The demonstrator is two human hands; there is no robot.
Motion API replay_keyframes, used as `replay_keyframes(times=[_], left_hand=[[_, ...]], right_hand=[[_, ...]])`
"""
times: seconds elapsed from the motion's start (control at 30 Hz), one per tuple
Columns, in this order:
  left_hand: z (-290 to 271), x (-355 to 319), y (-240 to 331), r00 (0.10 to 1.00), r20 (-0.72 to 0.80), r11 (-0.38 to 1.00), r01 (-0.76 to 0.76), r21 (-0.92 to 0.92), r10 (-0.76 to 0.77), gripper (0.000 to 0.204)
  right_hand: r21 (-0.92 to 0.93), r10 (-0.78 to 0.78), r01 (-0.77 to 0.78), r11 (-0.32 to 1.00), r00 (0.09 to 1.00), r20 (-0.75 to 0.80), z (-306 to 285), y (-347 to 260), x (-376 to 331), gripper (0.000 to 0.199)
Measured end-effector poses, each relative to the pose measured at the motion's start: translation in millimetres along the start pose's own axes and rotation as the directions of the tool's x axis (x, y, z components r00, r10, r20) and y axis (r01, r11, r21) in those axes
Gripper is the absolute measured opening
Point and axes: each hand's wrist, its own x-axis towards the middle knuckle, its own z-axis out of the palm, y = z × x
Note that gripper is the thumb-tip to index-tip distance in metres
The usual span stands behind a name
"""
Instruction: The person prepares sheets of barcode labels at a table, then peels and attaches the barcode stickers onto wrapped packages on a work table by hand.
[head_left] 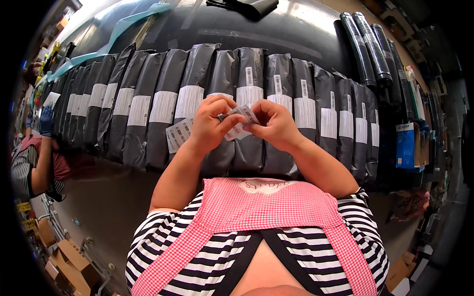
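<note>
Both my hands meet above a long row of dark grey mailer bags that lie side by side on a black table, each with a white label. My left hand pinches a strip of white barcode stickers that trails down to the left. My right hand grips the strip's other end, fingertips touching the left hand's. The bags directly under my hands are partly hidden.
Rolled black bags lie at the table's right end, with a blue box beside them. Another person in a blue glove stands at far left. Cardboard boxes sit on the floor lower left.
</note>
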Motion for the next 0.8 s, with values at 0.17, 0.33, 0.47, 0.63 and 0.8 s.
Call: replay_keyframes(times=[0.17,0.33,0.47,0.63,0.8], left_hand=[[-4.4,-10.3,10.6,0.994,-0.010,0.933,-0.101,0.346,0.112,0.030],[-13.4,-18.6,21.8,0.996,0.071,0.924,-0.085,0.373,0.063,0.017],[-11.5,-28.3,17.9,0.995,-0.016,0.839,-0.071,0.539,0.094,0.015],[-18.2,-34.2,7.4,0.995,-0.036,0.789,0.092,0.607,-0.088,0.023],[-47.4,-32.7,6.3,0.917,0.310,0.798,0.014,0.603,-0.251,0.020]], right_hand=[[-0.142,-0.094,0.079,0.987,0.991,-0.100,11.1,-2.3,-9.1,0.021],[-0.179,-0.250,0.226,0.958,0.960,-0.125,18.9,1.5,-14.0,0.023],[-0.270,-0.084,0.055,0.961,0.992,-0.097,20.6,3.1,-6.8,0.014],[-0.065,-0.357,0.352,0.934,0.903,-0.240,15.5,45.9,30.9,0.006],[0.332,-0.013,0.068,0.941,0.986,-0.165,1.6,29.6,88.4,0.010]])
